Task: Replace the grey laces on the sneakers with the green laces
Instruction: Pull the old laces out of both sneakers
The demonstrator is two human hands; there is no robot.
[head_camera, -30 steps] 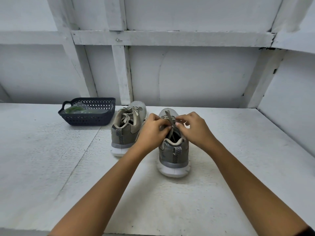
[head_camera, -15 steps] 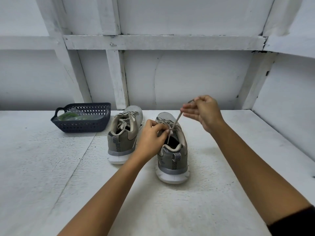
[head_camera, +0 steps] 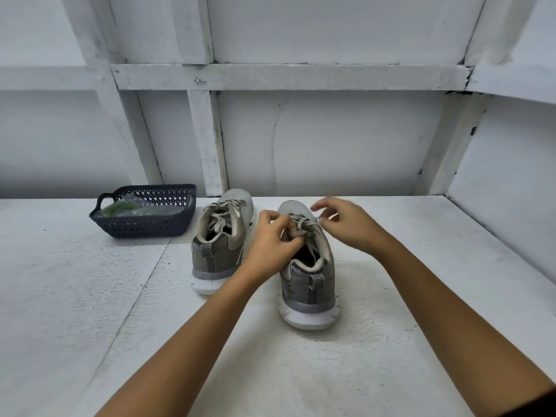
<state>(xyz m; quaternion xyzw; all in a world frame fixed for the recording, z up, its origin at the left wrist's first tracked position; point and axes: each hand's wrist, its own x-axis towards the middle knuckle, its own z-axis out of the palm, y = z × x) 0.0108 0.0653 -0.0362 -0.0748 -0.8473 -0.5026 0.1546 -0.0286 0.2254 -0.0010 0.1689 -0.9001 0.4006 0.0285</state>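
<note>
Two grey sneakers stand side by side on the white table, heels toward me. The left sneaker [head_camera: 222,248] has its grey lace [head_camera: 219,219] tied. My left hand [head_camera: 270,245] pinches the grey lace [head_camera: 301,225] over the tongue of the right sneaker [head_camera: 313,284]. Just right of that shoe's lacing hovers my right hand [head_camera: 346,224], blurred, its fingers loosely spread with nothing seen between them. The green laces [head_camera: 115,209] lie in clear plastic inside the basket.
A dark blue plastic basket [head_camera: 144,228] stands at the back left of the white table [head_camera: 90,296], beside the left sneaker. White wall panels and beams close off the back and the right side.
My right hand, which had pulled a lace end up and to the right, has come back down beside the right shoe and no longer holds it. My left hand stays at the lacing.
</note>
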